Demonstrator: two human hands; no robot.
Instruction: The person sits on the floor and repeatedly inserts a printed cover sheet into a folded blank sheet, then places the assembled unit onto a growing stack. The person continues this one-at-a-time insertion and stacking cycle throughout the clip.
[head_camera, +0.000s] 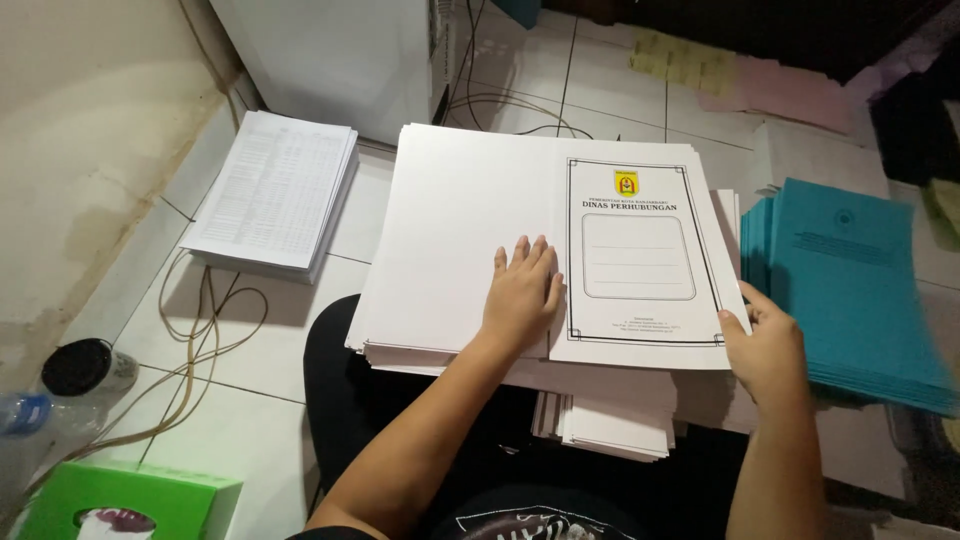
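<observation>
A thick stack of large white cover sheets (450, 220) lies across my lap and the floor tiles. Its top sheet is unfolded, with a blank left half and a printed right half (640, 260) carrying a black frame, a small yellow emblem and a lined box. My left hand (522, 292) lies flat, fingers spread, on the blank half beside the centre fold. My right hand (762, 345) grips the lower right corner of the printed half. Smaller white sheets (610, 425) stick out beneath the stack.
A pile of printed table pages (275, 195) sits to the left. Teal covers (850, 290) are stacked on the right. Cables (200, 340), a plastic bottle (25, 415), a dark-lidded jar (85, 368) and a green tissue box (130, 500) lie at lower left. A white cabinet (340, 60) stands behind.
</observation>
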